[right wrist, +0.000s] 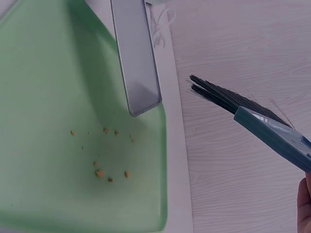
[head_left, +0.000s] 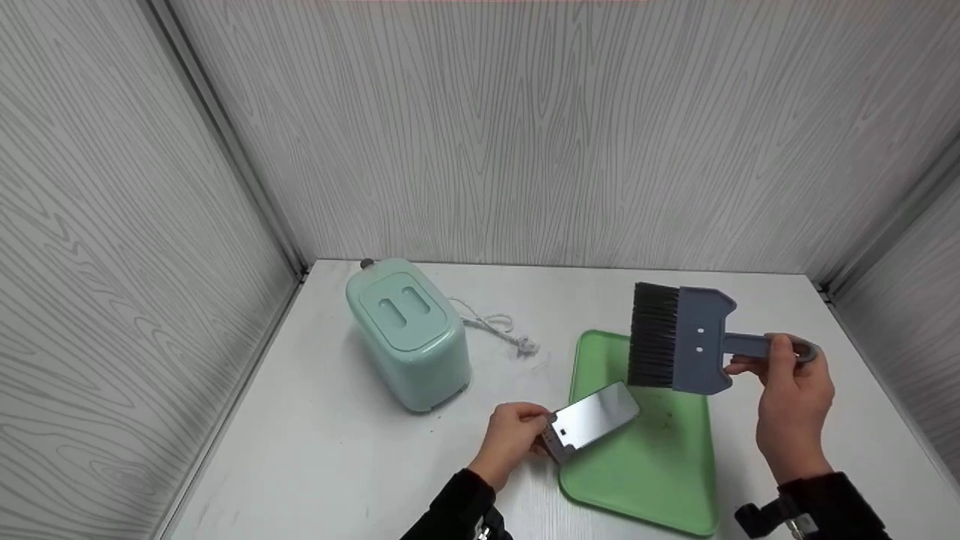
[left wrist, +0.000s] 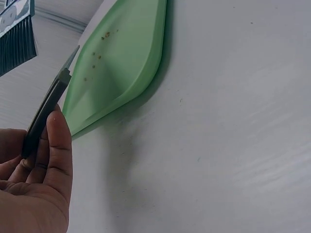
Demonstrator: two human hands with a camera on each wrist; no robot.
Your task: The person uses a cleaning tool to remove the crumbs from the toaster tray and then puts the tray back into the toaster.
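Observation:
My left hand [head_left: 512,439] pinches the dark end of a flat metal crumb tray [head_left: 596,416], fingers on one side and thumb on the other. The crumb tray is held over the left part of a green serving tray [head_left: 637,487], and its shiny face shows in the head view. My right hand [head_left: 799,405] grips the handle of a blue-grey brush [head_left: 701,337] with dark bristles pointing left. The brush is raised above the right far part of the green tray, apart from the crumb tray. Several brown crumbs [right wrist: 99,173] lie on the green tray, seen in the right wrist view.
A mint-green toaster [head_left: 409,330] with a lid on top stands at the left on the white table [head_left: 300,457]. Its white cord ends in a plug [head_left: 526,346] behind the green tray. Wood-grain panels [head_left: 510,135] enclose the back and sides.

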